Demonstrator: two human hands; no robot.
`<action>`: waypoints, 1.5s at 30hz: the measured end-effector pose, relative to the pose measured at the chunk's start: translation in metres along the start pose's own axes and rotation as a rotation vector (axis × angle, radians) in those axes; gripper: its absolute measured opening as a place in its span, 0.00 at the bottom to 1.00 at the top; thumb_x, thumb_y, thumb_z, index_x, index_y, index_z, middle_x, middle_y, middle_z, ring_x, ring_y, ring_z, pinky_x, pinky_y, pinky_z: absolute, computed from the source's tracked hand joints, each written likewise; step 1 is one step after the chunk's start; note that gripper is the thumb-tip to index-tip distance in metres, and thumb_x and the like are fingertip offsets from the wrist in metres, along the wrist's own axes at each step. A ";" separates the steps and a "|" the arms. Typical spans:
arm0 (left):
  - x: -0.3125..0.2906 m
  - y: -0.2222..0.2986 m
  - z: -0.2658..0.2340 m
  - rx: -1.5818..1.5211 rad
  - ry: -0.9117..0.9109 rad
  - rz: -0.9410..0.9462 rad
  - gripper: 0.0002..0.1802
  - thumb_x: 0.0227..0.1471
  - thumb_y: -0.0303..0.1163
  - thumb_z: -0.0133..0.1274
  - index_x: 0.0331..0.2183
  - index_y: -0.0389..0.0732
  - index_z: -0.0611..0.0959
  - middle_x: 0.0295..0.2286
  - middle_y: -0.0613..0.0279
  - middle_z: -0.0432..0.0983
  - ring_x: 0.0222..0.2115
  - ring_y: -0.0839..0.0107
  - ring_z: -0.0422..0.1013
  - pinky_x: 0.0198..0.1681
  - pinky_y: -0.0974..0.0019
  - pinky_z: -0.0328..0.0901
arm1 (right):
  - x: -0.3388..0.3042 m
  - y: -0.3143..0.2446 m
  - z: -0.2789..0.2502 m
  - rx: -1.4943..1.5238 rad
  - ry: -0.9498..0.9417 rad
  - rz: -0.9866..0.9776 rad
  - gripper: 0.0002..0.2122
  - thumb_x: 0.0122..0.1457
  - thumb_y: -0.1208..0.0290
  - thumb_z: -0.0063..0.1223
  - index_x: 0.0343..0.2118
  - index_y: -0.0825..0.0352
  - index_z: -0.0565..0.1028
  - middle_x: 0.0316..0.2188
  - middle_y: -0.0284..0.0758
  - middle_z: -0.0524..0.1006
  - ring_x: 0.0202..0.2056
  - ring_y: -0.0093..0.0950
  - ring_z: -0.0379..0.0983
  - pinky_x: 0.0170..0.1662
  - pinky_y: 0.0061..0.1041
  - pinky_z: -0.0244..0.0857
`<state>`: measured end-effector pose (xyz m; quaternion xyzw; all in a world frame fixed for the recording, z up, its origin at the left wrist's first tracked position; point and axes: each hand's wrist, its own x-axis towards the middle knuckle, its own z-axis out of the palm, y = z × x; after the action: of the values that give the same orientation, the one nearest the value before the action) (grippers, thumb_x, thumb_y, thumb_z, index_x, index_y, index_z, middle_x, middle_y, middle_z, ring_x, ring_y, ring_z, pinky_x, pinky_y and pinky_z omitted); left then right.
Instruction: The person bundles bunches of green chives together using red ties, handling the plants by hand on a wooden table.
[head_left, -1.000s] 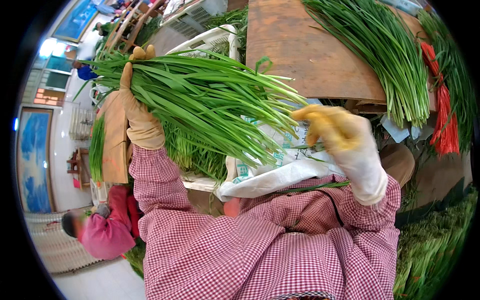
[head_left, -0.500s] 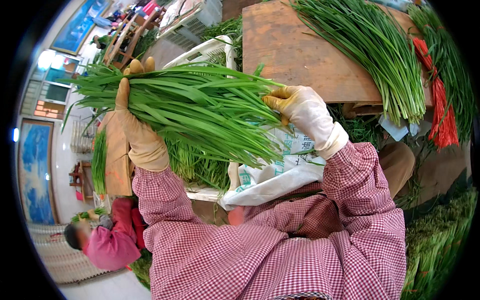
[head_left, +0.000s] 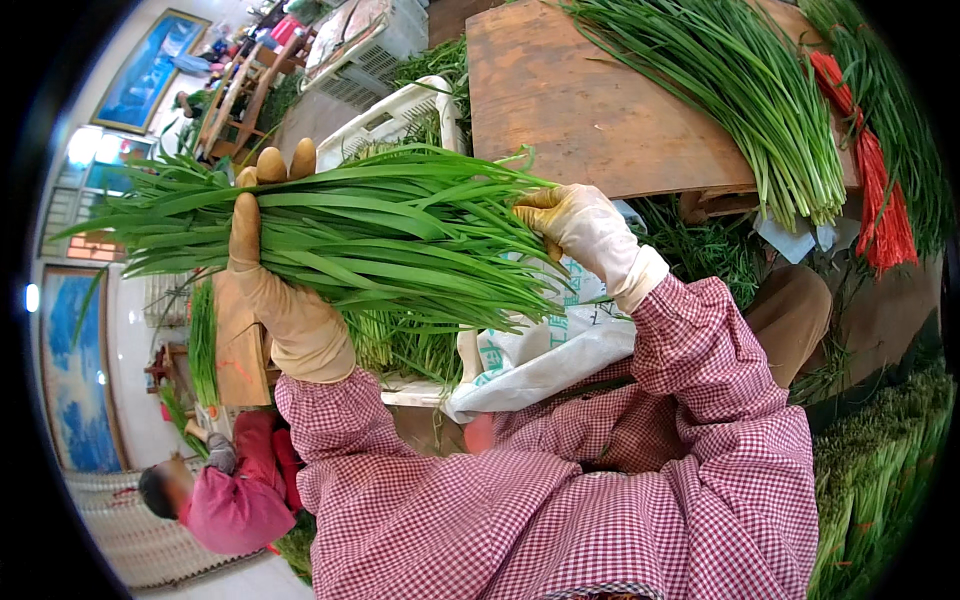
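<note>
A loose bunch of long, flat green garlic chives point(head_left: 390, 215) is held up sideways in front of me. My left hand point(head_left: 285, 300), in a stained cream glove, wraps around its left part, with the thumb in front and fingertips showing over the top. At the right end my gloved right hand point(head_left: 595, 235) pinches some of the chives between thumb and fingers; the exact pinch is partly hidden. Under the bunch stands a white plastic crate point(head_left: 455, 95) with more chives in it. A white printed sack point(head_left: 560, 370) lies over the crate's right side, near my lap.
Ahead is a wooden board point(head_left: 580, 110) bearing a chive pile point(head_left: 740, 110) and red ties point(head_left: 880, 200). Stacked chives point(head_left: 890, 480) lie at lower right. At left, more chives point(head_left: 203, 345) rest by another board point(head_left: 237, 340), and a person in pink point(head_left: 235, 505) works there.
The bunch has shifted slightly left, both hands still on it. My right hand has moved a little left. The view has turned slightly, and the person at left has raised some chives.
</note>
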<state>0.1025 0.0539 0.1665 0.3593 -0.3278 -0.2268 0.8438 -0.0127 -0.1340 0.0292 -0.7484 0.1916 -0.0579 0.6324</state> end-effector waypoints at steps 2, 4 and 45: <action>-0.002 -0.002 0.002 0.002 0.015 0.003 0.15 0.54 0.33 0.42 0.42 0.39 0.73 0.43 0.56 0.70 0.49 0.56 0.61 0.51 0.49 0.58 | 0.002 0.005 0.000 0.184 -0.073 0.006 0.13 0.50 0.60 0.53 0.33 0.64 0.77 0.10 0.32 0.71 0.12 0.20 0.66 0.20 0.22 0.59; -0.003 -0.001 0.006 0.009 0.022 0.010 0.15 0.53 0.33 0.42 0.42 0.39 0.73 0.43 0.56 0.70 0.49 0.56 0.61 0.51 0.49 0.59 | 0.002 0.005 -0.003 0.193 -0.086 0.038 0.13 0.51 0.60 0.53 0.32 0.64 0.77 0.10 0.32 0.70 0.12 0.20 0.65 0.19 0.22 0.58; 0.029 0.031 -0.021 0.279 0.228 0.165 0.21 0.57 0.35 0.35 0.51 0.41 0.64 0.52 0.57 0.59 0.54 0.65 0.55 0.58 0.56 0.48 | -0.065 0.106 -0.062 -0.152 0.017 0.158 0.25 0.52 0.55 0.47 0.49 0.68 0.66 0.44 0.43 0.71 0.47 0.29 0.67 0.46 0.24 0.61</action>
<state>0.1419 0.0653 0.1897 0.4679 -0.2864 -0.0672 0.8333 -0.1156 -0.1812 -0.0509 -0.7762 0.2594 0.0007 0.5746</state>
